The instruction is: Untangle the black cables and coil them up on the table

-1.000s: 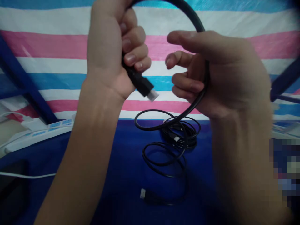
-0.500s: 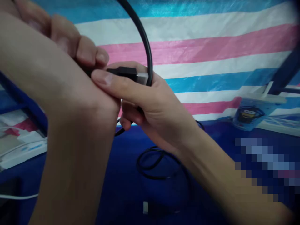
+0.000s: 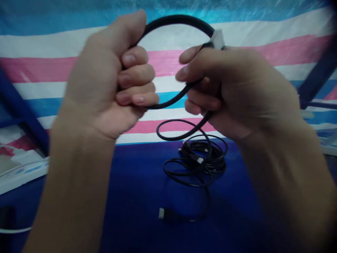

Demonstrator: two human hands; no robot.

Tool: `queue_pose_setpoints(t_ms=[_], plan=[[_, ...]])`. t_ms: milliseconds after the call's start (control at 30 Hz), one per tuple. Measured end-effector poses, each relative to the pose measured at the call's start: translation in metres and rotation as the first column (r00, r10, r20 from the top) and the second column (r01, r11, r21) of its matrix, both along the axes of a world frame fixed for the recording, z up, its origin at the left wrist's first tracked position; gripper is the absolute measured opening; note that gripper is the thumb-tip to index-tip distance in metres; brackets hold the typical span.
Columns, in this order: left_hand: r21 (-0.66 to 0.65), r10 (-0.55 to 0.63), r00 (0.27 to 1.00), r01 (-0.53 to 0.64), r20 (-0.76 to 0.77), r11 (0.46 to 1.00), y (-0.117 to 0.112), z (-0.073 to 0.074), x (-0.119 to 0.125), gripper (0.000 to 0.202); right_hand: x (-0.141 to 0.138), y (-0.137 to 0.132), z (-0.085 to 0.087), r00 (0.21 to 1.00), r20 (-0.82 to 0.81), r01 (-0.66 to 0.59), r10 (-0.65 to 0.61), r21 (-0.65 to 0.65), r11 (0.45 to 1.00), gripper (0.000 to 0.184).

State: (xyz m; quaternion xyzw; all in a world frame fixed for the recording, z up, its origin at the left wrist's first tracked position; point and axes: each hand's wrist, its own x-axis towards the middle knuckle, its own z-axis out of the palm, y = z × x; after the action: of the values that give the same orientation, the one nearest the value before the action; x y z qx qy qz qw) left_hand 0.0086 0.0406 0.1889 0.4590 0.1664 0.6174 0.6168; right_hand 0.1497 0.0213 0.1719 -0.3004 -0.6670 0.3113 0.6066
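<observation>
Between my hands a black cable bends into a loop. My left hand is wrapped in a fist around the cable, which comes out above and below the fingers. At the right, my right hand pinches the cable near its silver-ended plug, which sticks up past the thumb. From the right hand the cable hangs down in loose loops to the blue table. Its other plug, also silver-tipped, lies on the tabletop. My right fingers partly hide the held plug.
Behind the hanging loop lies a coiled bundle of black cables with several plugs. A white power strip stands at the left with a white cord below it. Dark blue frame posts flank a striped sheet.
My hands have separated: the left moved down from the upper left and now grips the cable upright; the right moved rightward and up with the plug. The coiled bundle has come into view.
</observation>
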Motion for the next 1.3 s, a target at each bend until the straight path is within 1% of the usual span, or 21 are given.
queue_pose_setpoints(t_ms=[67,133,200,267,333,400,467,533,600,667,700,767,867,933,1000,1067,1100,1133,1200,1267,1300], plan=[[0.196,-0.060,0.998,0.054,0.029,0.979,-0.002,-0.009,0.022,0.040,-0.008,0.001,-0.003,0.983,-0.186,0.011,0.003,0.077,0.997,0.022],[0.235,-0.099,0.983,0.061,0.155,0.970,-0.004,-0.019,0.043,0.044,-0.012,0.004,-0.005,0.943,-0.331,0.055,-0.021,0.094,0.994,0.022],[0.219,-0.090,0.965,0.035,0.246,0.975,-0.006,-0.027,0.056,0.046,-0.012,0.006,-0.006,0.918,-0.392,0.086,-0.055,0.062,0.994,0.014],[0.231,-0.091,0.975,0.042,0.205,0.972,-0.006,-0.029,0.057,0.046,-0.006,0.008,-0.004,0.949,-0.313,0.051,-0.040,0.027,0.998,0.010],[0.253,-0.096,0.995,0.087,0.023,0.964,-0.005,-0.025,0.048,0.045,0.004,0.007,-0.002,0.994,-0.109,-0.019,0.022,0.027,0.999,0.011],[0.243,-0.064,0.977,0.113,-0.203,0.963,-0.004,-0.019,0.035,0.043,0.014,0.004,0.001,0.988,0.149,0.018,-0.028,0.065,0.998,0.007],[0.231,-0.021,0.919,0.121,-0.394,0.966,-0.003,-0.015,0.025,0.040,0.022,0.000,0.004,0.904,0.408,0.076,-0.128,0.142,0.987,0.006],[0.255,0.019,0.853,0.135,-0.522,0.958,-0.003,-0.014,0.020,0.038,0.024,-0.003,0.005,0.794,0.569,0.111,-0.214,0.211,0.971,0.010],[0.306,0.049,0.819,0.158,-0.572,0.939,-0.004,-0.016,0.021,0.038,0.024,-0.003,0.007,0.751,0.568,0.184,-0.336,0.309,0.933,0.011],[0.359,0.063,0.811,0.185,-0.581,0.915,-0.006,-0.017,0.023,0.039,0.023,-0.003,0.007,0.767,0.460,0.254,-0.448,0.423,0.870,0.014],[0.386,0.073,0.811,0.195,-0.581,0.902,-0.007,-0.018,0.023,0.038,0.023,-0.003,0.007,0.789,0.417,0.249,-0.452,0.454,0.855,0.017],[0.440,0.104,0.814,0.197,-0.572,0.876,-0.009,-0.017,0.023,0.036,0.026,-0.004,0.007,0.852,0.405,0.139,-0.331,0.434,0.890,0.023],[0.486,0.144,0.889,0.097,-0.434,0.868,-0.011,-0.013,0.018,0.031,0.033,-0.007,0.008,0.931,0.353,-0.035,-0.098,0.350,0.936,0.031],[0.478,0.121,0.933,0.060,-0.339,0.876,-0.011,-0.011,0.015,0.030,0.036,-0.008,0.007,0.961,0.273,-0.052,-0.044,0.334,0.941,0.038],[0.521,0.128,0.921,0.091,-0.368,0.849,-0.010,-0.010,0.013,0.031,0.036,-0.009,0.006,0.966,0.253,-0.043,-0.051,0.353,0.935,0.040],[0.598,0.183,0.858,0.167,-0.480,0.784,-0.008,-0.011,0.012,0.033,0.033,-0.009,0.003,0.941,0.328,-0.051,-0.083,0.378,0.924,0.037],[0.606,0.213,0.818,0.195,-0.535,0.771,-0.006,-0.012,0.011,0.034,0.032,-0.008,0.002,0.919,0.379,-0.052,-0.108,0.387,0.921,0.034],[0.595,0.233,0.781,0.210,-0.580,0.776,-0.004,-0.013,0.011,0.036,0.030,-0.008,0.002,0.893,0.426,-0.036,-0.144,0.387,0.922,0.030],[0.547,0.248,0.735,0.194,-0.631,0.814,-0.001,-0.014,0.010,0.038,0.028,-0.007,0.001,0.827,0.522,0.002,-0.209,0.368,0.930,0.021],[0.536,0.289,0.717,0.138,-0.635,0.833,-0.001,-0.014,0.012,0.037,0.028,-0.005,0.003,0.759,0.614,0.001,-0.216,0.331,0.944,0.015],[0.511,0.303,0.719,0.084,-0.625,0.855,-0.002,-0.013,0.013,0.036,0.028,-0.004,0.003,0.750,0.628,0.000,-0.209,0.315,0.949,0.012]])
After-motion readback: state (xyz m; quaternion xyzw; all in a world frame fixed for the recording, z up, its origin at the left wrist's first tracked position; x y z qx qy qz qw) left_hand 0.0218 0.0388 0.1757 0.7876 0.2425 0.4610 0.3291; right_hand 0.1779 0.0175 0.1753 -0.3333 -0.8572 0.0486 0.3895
